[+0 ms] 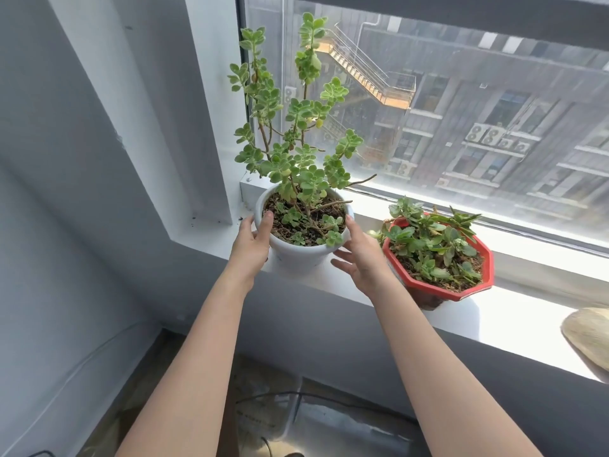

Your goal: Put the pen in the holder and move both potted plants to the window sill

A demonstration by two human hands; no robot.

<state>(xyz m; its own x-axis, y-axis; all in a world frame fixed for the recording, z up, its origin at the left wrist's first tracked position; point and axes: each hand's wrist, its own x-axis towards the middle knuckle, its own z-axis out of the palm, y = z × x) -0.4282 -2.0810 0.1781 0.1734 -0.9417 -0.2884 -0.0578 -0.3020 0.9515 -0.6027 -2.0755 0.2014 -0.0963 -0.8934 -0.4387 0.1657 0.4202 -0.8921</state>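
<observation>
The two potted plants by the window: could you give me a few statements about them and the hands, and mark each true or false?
1. The white pot holds the taller plant. True.
2. The red pot is round. False: it has flat, angled sides.
3. Both hands are at the white pot, the left hand gripping its rim and the right hand against its side. True.
4. The red pot sits on the floor. False: it is on the window sill.
5. The red pot stands to the left of the white pot. False: it is to the right.
</observation>
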